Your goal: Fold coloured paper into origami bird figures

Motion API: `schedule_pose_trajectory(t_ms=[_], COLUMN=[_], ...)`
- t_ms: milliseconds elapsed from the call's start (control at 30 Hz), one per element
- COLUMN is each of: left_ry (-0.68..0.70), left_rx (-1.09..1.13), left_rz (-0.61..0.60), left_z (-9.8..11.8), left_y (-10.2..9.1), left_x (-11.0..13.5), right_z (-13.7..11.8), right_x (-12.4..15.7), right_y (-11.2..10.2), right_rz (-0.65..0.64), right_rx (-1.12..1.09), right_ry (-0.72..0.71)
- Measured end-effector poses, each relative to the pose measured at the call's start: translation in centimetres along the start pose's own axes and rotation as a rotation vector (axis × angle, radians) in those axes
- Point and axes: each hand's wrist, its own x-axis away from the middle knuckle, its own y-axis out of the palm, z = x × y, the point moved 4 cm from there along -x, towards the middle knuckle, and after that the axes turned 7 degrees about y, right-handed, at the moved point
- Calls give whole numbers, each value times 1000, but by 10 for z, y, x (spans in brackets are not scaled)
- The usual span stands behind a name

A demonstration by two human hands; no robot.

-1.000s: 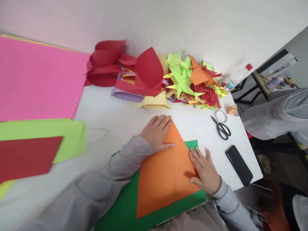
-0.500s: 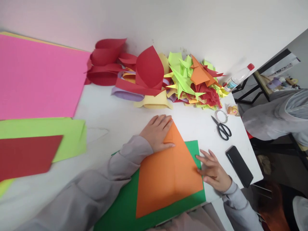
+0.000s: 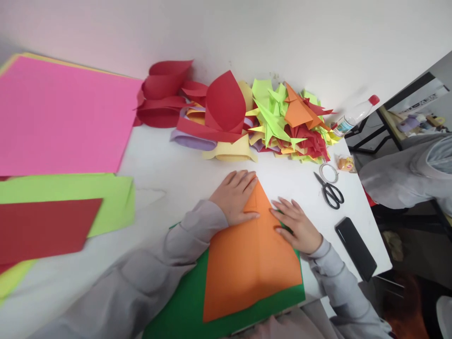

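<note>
Left hand (image 3: pixel 237 197) flat, fingers spread, pressing the left slope of the folded orange paper (image 3: pixel 252 263) near its apex. Right hand (image 3: pixel 296 226) flat and open on the right slope; neither grips anything. Orange paper lies on a green sheet (image 3: pixel 183 313) at the near edge of the white surface (image 3: pixel 169 169). Right: scissors (image 3: pixel 331 192), tape ring (image 3: pixel 328 172), black phone (image 3: pixel 356 248). Far edge, against white wall (image 3: pixel 247 33): heap of folded paper shapes (image 3: pixel 247 117), plastic bottle (image 3: pixel 357 115). Left: pink sheet (image 3: pixel 60 117), lime sheet (image 3: pixel 106 200), red sheet (image 3: pixel 42 228).

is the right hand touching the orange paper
Touching. The head view shows the right hand lying flat on the right edge of the orange paper, fingers spread.
</note>
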Motion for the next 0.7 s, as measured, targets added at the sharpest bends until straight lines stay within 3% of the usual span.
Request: schedule_pose_trajectory(t_ms=[133, 333, 700], left_ry=[3, -2, -13], left_rx=[1, 14, 2], left_rz=[15, 31, 5], left_z=[0, 0, -2], left_y=[0, 0, 2], left_x=[0, 0, 0], right_z=[-2, 1, 34], right_x=[-12, -5, 44], right_y=[12, 13, 11], right_rz=[-36, -25, -60], right_rx=[142, 181, 181], right_ry=[-15, -18, 106])
